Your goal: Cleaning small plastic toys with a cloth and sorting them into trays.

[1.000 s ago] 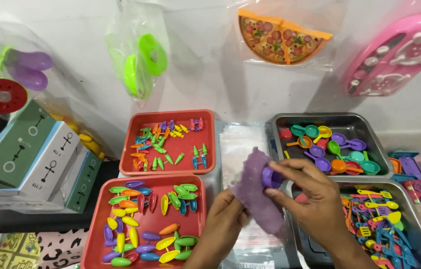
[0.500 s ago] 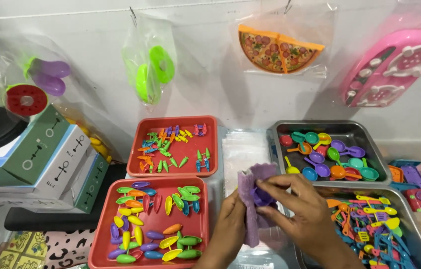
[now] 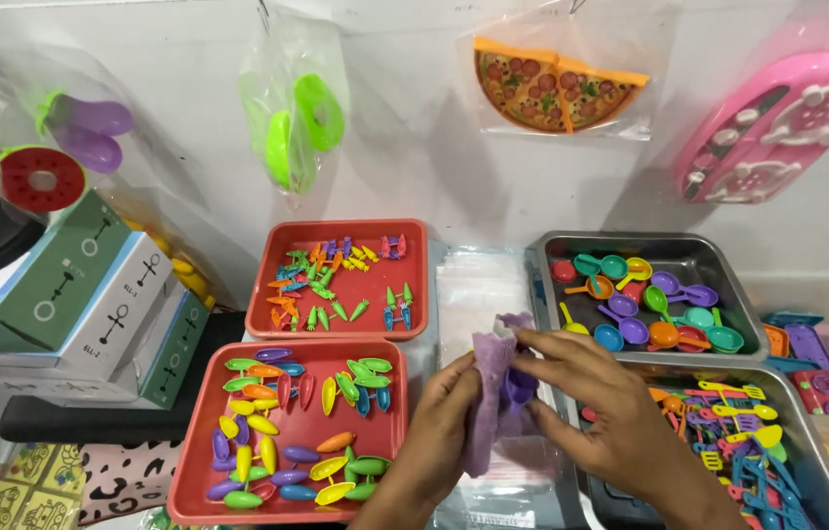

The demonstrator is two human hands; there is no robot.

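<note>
Cloth: purple piece of cloth (image 3: 485, 402) sits between my two hands, above the stack of clear plastic bags (image 3: 478, 294) on the desk
Left hand: my left hand (image 3: 439, 432) is closed loosely on the cloth's lower left edge, thumb on top, fingers curled behind
Right hand: my right hand (image 3: 591, 393) pinches the upper fold with thumb and forefinger, the other fingers spread over it
Inside the fold: a small purple toy piece (image 3: 518, 385) peeks out, half wrapped; I cannot tell its exact shape
Around: red tray of bean-shaped pieces (image 3: 287, 422) just left of my left hand, a second red tray (image 3: 341, 280) of small carrot-like bits behind it, a metal tray of toy pans (image 3: 650, 294) and another metal tray of toy utensils (image 3: 738, 442) to the right
Doing it well: I judge the grip should stay light but even, left hand steadying the cloth while the right works the toy, so it doesn't slip out over the trays
</note>
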